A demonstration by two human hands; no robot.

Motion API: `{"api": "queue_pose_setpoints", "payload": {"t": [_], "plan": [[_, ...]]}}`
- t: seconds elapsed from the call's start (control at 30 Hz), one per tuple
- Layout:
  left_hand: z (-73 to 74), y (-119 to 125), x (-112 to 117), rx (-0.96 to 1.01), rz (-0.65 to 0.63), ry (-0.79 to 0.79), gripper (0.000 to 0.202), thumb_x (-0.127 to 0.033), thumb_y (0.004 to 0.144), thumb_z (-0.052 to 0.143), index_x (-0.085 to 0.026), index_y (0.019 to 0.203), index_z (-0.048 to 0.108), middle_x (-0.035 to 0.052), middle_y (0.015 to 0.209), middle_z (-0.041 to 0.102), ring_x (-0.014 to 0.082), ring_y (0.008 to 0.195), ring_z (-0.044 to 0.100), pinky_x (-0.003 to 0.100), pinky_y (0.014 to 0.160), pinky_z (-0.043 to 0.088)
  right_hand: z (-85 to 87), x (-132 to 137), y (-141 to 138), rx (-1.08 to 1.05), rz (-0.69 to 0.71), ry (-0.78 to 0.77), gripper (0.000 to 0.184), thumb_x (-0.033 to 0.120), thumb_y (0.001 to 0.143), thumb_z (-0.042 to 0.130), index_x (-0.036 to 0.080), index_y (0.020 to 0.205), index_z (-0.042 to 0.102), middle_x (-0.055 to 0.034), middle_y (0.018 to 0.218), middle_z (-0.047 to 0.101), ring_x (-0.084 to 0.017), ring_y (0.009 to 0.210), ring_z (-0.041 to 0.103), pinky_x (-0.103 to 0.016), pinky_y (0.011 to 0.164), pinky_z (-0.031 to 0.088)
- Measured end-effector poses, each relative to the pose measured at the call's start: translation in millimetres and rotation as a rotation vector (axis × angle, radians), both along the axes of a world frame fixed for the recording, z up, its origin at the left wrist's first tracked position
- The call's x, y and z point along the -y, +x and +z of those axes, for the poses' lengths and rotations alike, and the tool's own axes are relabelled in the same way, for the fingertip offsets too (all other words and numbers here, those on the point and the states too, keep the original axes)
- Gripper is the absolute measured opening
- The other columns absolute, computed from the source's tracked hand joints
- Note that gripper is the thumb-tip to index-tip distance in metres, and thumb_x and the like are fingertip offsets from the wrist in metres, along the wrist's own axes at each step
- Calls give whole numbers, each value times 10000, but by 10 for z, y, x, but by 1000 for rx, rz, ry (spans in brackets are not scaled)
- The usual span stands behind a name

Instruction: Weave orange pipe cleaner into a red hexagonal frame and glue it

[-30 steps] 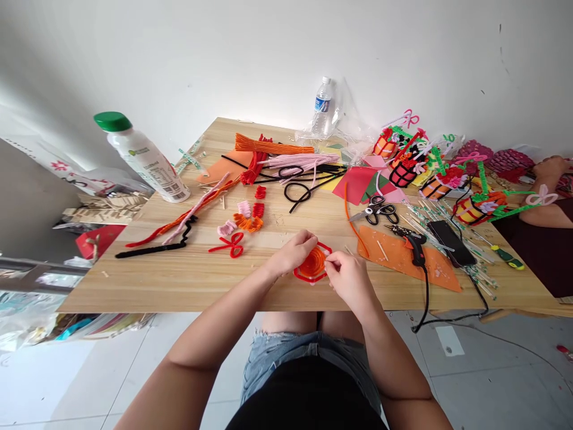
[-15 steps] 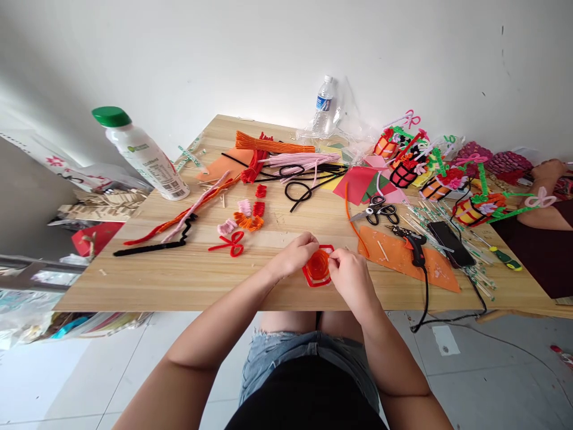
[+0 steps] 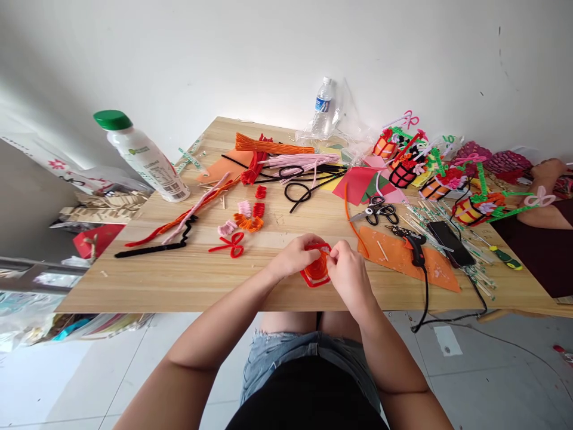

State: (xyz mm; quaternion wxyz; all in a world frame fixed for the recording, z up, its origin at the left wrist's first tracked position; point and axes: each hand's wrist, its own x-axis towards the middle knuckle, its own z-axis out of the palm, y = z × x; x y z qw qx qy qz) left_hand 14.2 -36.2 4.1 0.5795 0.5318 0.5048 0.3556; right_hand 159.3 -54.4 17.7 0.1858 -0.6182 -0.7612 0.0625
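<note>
Table (image 3: 188,286) under my wrists, I work near its front edge on an orange-and-red piece (image 3: 319,269), a coiled orange middle inside a red angular outline. My left hand (image 3: 290,258) clasps it from the left, thumb laid over the face; my right hand (image 3: 353,278) has its fingertips drawn together on the right rim, pinching there. So the two hands stand just apart, the piece between them (whether it also rests on the wood, I cannot tell). To the left of it lie a red bow (image 3: 233,245) and, just behind that, short crimped bits (image 3: 249,223) in pink, orange and red. On my right, a glue gun (image 3: 415,243) lies on an orange sheet (image 3: 436,276), with scissors (image 3: 379,211) just behind and a phone (image 3: 452,243) beside it. Farther right stand small flowered baskets (image 3: 475,210), near another person's arm (image 3: 544,210).
</note>
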Motion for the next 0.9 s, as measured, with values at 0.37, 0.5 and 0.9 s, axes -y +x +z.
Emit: {"api": "queue_pose_setpoints", "payload": {"t": [0.37, 0.5, 0.9], "plan": [[-170, 12, -32, -70, -8, 112, 252, -142, 683, 499, -147, 852, 686, 34, 805, 694, 148, 716, 610, 240, 641, 479, 35, 33, -18, -24, 14, 10, 104, 92, 791, 524, 190, 757, 513, -30, 665, 624, -166, 613, 589, -252, 574, 379], [-178, 14, -33, -78, -7, 119, 244, -149, 685, 493, -142, 849, 673, 36, 787, 678, 145, 697, 592, 237, 620, 468, 10, 53, 29, -52, 20, 29, 108, 128, 804, 548, 194, 730, 506, -27, 656, 617, -167, 613, 575, -260, 585, 378], [-123, 75, 2, -40, 113, 91, 237, -146, 700, 509, -121, 886, 654, 18, 710, 643, 124, 624, 556, 219, 567, 453, 32, 479, 297, -155, 37, 39, 179, 220, 878, 477, 190, 805, 638, -42, 700, 683, -153, 599, 598, -252, 601, 392]]}}
